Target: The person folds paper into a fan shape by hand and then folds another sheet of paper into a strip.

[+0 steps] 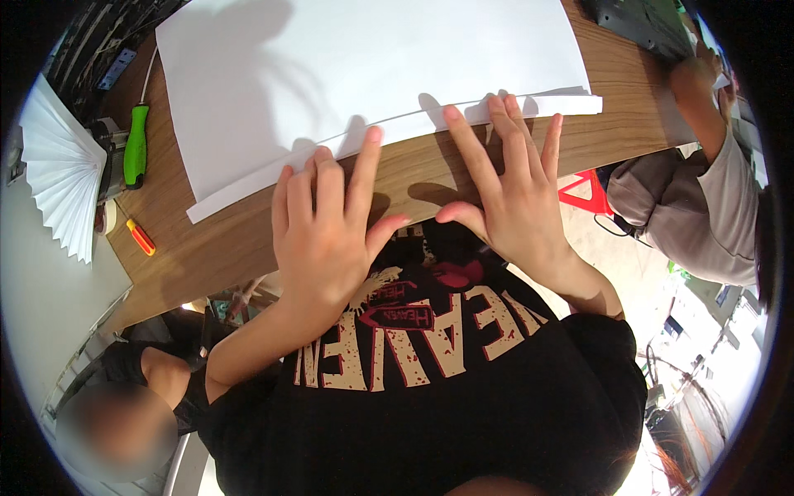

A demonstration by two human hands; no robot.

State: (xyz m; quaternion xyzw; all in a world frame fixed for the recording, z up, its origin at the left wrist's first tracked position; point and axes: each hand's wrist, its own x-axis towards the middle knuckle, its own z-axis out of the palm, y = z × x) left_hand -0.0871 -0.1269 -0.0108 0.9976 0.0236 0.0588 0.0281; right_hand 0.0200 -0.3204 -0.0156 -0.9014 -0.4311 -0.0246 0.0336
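I note both hands spread flat, grasping nothing: the left hand (327, 236) and right hand (513, 194) press fingertips on the folded near strip of the white paper sheet (364, 74) at the desk (207, 248) edge (pinning the crease, I judge).

Large white paper sheet (372, 74) spread on wooden bench (240, 240), near edge folded into narrow strip. Left hand (327, 236) flat, fingers spread, fingertips pressing fold. Right hand (513, 194) likewise flat, fingertips on strip's right part. Green-handled screwdriver (136, 147) and small orange-and-yellow tool (141, 237) left of sheet. White pleated paper fan (62, 169) at far left. Another person's arm (699, 103) at upper right.
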